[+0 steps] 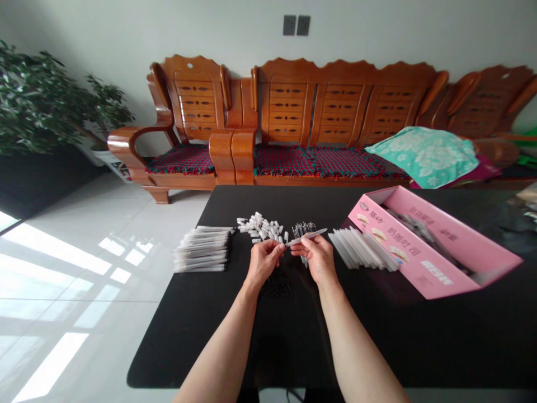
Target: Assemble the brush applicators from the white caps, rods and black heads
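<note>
My left hand (265,260) pinches the left end of a whitish pen barrel (295,242) between thumb and fingers. The fingers of my right hand (318,258) are closed around its middle, and the far end sticks out up and to the right. Just beyond my hands lie a heap of white pen caps (260,225) and a bunch of pen refills (304,228), partly hidden by my right hand. Small black pieces (277,284) lie below my left hand. A row of clear-white barrels (363,249) is on the right; a stack of pens with dark ends (202,250) is on the left.
A pink open box (428,271) with dark items inside stands on the black table (201,336) at the right. Behind the table is a wooden bench (289,112) with a turquoise pillow (432,157). A crumpled dark plastic bag (509,221) lies at the far right.
</note>
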A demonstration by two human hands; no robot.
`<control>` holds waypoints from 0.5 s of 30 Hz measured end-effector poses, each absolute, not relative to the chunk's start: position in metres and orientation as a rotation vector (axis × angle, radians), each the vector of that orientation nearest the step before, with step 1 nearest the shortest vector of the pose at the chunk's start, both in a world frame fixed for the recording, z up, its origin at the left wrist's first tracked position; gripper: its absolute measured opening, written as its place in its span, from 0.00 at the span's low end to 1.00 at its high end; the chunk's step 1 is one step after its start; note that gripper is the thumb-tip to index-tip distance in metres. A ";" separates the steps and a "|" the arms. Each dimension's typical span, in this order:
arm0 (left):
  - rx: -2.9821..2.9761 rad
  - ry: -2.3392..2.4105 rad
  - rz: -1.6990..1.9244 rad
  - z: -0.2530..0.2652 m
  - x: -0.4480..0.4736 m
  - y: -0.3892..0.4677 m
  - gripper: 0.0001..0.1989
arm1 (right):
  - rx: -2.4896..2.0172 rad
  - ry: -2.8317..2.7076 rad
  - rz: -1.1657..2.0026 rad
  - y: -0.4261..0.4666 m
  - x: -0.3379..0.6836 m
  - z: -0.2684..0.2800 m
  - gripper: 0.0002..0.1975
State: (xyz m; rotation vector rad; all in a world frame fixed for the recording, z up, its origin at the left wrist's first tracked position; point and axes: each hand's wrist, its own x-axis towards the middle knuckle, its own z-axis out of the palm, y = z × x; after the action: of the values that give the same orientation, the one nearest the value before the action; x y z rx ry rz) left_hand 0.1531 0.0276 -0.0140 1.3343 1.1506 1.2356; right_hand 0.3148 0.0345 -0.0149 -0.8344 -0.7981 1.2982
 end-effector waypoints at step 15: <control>1.420 1.208 1.229 -0.013 0.153 0.027 0.16 | -0.829 -0.800 1.301 0.035 0.316 -0.017 0.12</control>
State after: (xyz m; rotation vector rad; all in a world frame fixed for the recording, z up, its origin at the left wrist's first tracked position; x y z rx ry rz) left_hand 0.1529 0.0274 -0.0125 1.4195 1.2077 1.2288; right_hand 0.3161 0.0353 -0.0170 -0.8293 -0.7997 1.3007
